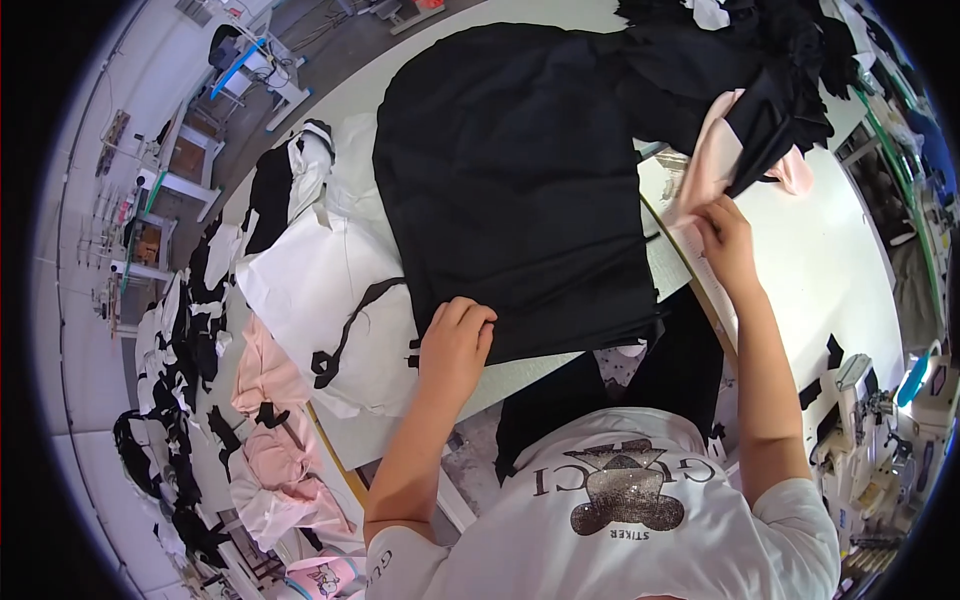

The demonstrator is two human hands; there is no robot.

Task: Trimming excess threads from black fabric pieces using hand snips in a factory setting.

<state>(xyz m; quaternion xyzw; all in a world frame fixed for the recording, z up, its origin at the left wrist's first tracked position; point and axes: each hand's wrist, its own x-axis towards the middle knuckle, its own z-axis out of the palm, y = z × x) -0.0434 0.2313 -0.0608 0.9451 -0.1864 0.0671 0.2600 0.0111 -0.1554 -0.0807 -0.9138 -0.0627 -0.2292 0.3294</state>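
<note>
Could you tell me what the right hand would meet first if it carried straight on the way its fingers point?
Probably the pink fabric piece: the right hand already pinches its lower edge, fingers pointing up and away. Beyond it lies the black fabric heap.

Landmark: large black fabric sheet [515, 180], spread on the white worktable [830, 260]. Left hand [455, 345] on its near-left corner. Right hand [728, 240] just right of it, touching pale pink fabric piece [715, 160]. White fabric stack [320, 290] to its left; heap of black cloth scraps [760, 50] behind-right.

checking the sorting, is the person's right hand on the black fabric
No, the right hand grips a pink fabric piece, while the left hand presses the black fabric.
</note>
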